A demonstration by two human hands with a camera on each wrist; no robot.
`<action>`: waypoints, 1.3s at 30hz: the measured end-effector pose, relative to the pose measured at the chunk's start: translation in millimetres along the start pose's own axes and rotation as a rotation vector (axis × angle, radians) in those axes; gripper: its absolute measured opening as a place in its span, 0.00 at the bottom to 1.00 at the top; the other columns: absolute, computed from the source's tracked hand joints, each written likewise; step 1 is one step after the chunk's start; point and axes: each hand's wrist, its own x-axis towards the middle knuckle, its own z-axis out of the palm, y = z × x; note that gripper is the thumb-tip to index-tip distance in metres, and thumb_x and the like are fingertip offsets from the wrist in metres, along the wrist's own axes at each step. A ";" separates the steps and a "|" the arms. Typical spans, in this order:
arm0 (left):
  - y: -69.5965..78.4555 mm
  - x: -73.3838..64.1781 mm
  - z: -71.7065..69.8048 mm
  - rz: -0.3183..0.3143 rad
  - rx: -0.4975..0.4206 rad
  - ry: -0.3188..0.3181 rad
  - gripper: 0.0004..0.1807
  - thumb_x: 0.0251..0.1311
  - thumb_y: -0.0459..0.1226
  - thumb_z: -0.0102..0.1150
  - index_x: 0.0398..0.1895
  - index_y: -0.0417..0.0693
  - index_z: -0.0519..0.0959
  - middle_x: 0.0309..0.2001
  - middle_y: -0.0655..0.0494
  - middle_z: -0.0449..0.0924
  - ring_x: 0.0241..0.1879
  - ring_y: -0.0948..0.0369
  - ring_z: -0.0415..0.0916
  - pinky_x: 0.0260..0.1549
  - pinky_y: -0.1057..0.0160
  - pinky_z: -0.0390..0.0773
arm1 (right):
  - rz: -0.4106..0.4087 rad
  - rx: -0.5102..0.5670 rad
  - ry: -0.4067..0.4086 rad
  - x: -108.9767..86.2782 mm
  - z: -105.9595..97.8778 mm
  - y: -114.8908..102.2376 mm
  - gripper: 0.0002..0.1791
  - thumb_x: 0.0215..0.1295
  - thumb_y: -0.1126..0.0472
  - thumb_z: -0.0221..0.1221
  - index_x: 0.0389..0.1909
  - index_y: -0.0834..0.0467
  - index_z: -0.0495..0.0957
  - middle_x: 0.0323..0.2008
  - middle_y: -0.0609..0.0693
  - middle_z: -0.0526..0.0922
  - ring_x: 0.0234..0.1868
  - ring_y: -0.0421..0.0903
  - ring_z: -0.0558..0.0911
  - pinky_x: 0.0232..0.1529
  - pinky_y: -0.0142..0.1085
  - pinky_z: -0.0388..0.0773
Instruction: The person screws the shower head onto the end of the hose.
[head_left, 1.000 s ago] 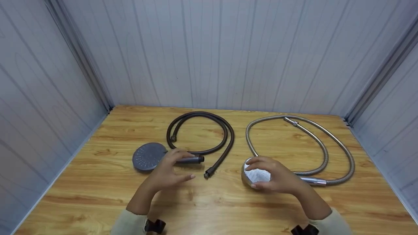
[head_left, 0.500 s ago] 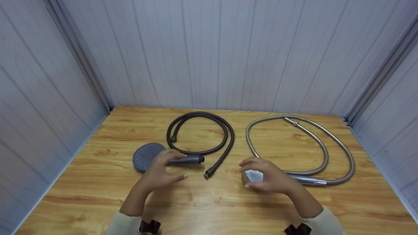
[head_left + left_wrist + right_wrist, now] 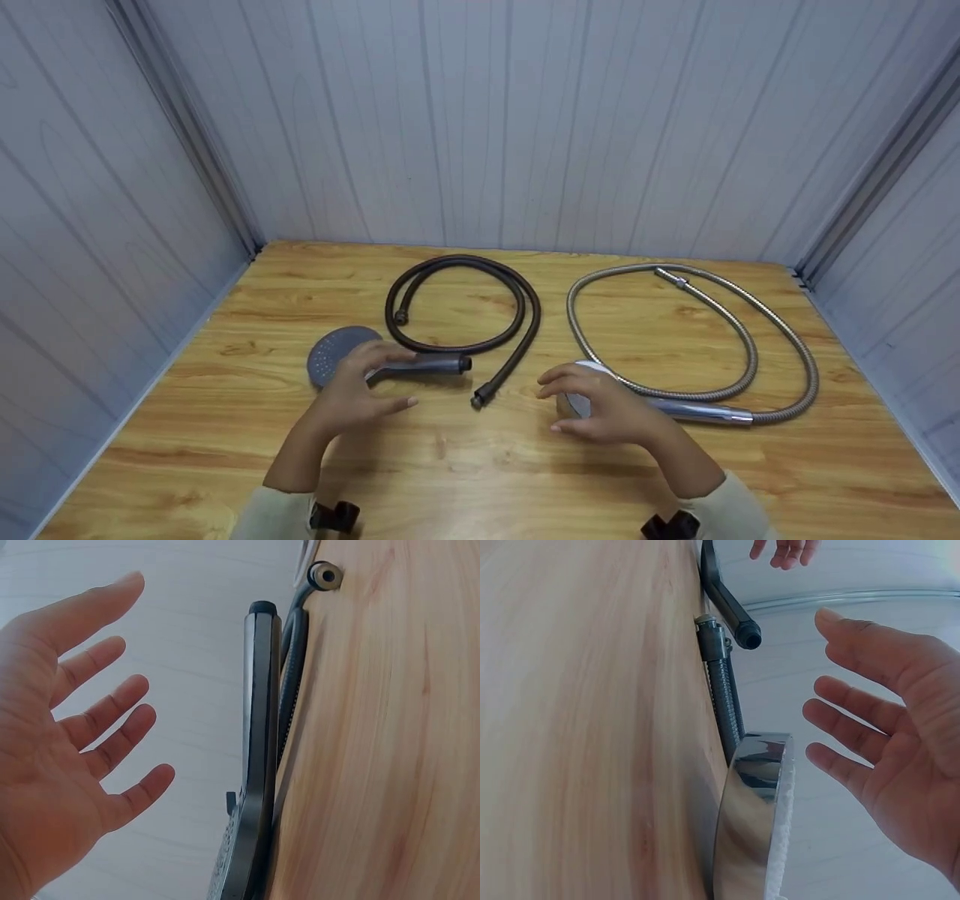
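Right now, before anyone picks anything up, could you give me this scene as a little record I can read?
Dark head: on the table, handle end bare
Dark hose: looped, both ends free
Silver head: on the table, handle joined to the silver hose
Silver hose: looped, its other end free
Left hand: hovers by the dark head, holding nothing
Right hand: hovers over the silver head, holding nothing

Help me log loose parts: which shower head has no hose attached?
The dark grey shower head near the left hand: its handle ends bare, the black hose lying unattached. The chrome shower head is joined to the silver hose.
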 end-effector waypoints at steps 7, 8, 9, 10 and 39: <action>-6.4 0.4 -8.0 -0.008 -0.018 -0.007 0.27 0.46 0.39 0.77 0.52 0.46 0.81 0.51 0.59 0.77 0.52 0.50 0.74 0.49 0.39 0.72 | -0.005 0.000 -0.024 7.0 7.6 -1.6 0.20 0.55 0.63 0.71 0.50 0.54 0.81 0.55 0.56 0.78 0.57 0.51 0.76 0.54 0.50 0.74; -7.8 0.5 -8.8 -0.011 -0.016 -0.006 0.27 0.46 0.39 0.78 0.52 0.46 0.82 0.51 0.59 0.77 0.51 0.49 0.74 0.48 0.39 0.72 | -0.011 -0.002 -0.025 8.2 8.7 -2.0 0.20 0.55 0.63 0.70 0.50 0.54 0.81 0.54 0.56 0.78 0.57 0.51 0.76 0.54 0.49 0.74; -8.9 0.5 -9.6 -0.018 -0.017 -0.004 0.27 0.46 0.38 0.78 0.52 0.46 0.82 0.50 0.59 0.78 0.51 0.49 0.75 0.48 0.39 0.73 | -0.017 -0.003 -0.028 9.5 9.7 -2.4 0.20 0.56 0.63 0.70 0.50 0.54 0.81 0.54 0.55 0.78 0.57 0.51 0.76 0.54 0.49 0.74; -10.2 0.6 -10.2 -0.025 -0.019 -0.001 0.26 0.45 0.38 0.78 0.51 0.46 0.82 0.50 0.59 0.78 0.51 0.48 0.75 0.48 0.40 0.72 | -0.022 -0.002 -0.031 10.9 10.8 -2.8 0.20 0.56 0.64 0.70 0.50 0.55 0.81 0.55 0.55 0.78 0.57 0.52 0.76 0.54 0.48 0.74; -34.6 21.4 -23.1 -0.192 0.002 -0.172 0.35 0.44 0.41 0.79 0.60 0.48 0.78 0.60 0.48 0.73 0.61 0.42 0.67 0.57 0.35 0.65 | 0.099 0.037 -0.136 39.8 44.9 -4.6 0.23 0.56 0.61 0.70 0.54 0.56 0.79 0.61 0.54 0.73 0.61 0.50 0.72 0.59 0.48 0.70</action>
